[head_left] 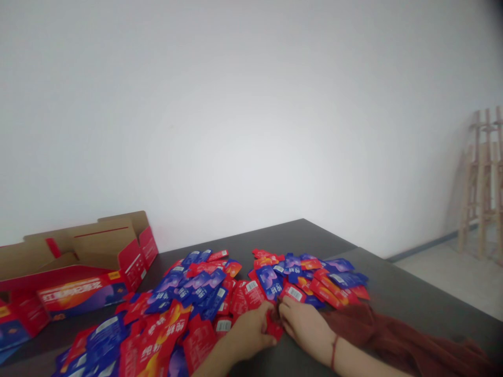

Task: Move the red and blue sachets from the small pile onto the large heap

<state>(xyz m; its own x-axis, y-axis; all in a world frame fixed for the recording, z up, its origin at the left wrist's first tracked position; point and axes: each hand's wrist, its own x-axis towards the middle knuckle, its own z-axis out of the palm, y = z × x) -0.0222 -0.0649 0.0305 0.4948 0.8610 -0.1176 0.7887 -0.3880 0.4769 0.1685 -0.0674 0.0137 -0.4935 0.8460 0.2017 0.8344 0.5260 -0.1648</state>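
Observation:
Many red and blue packets lie in two heaps on the dark table, a larger heap (168,324) on the left and a smaller one (310,280) beyond my hands. Between the heaps, near the front, my left hand (253,330) has its fingers and thumb closed on a red packet (274,329). My right hand (304,327), with a thin red band at the wrist, meets it from the right, its fingers pinched at the same packet's upper edge. Their fingertips nearly touch. Dark red-brown cloth (393,335) lies beside my right wrist.
An open cardboard box (86,293) with red printed sides stands at the left of the table (298,235). A white wall rises behind. Wooden easel-like frames (481,183) stand on the floor at the far right.

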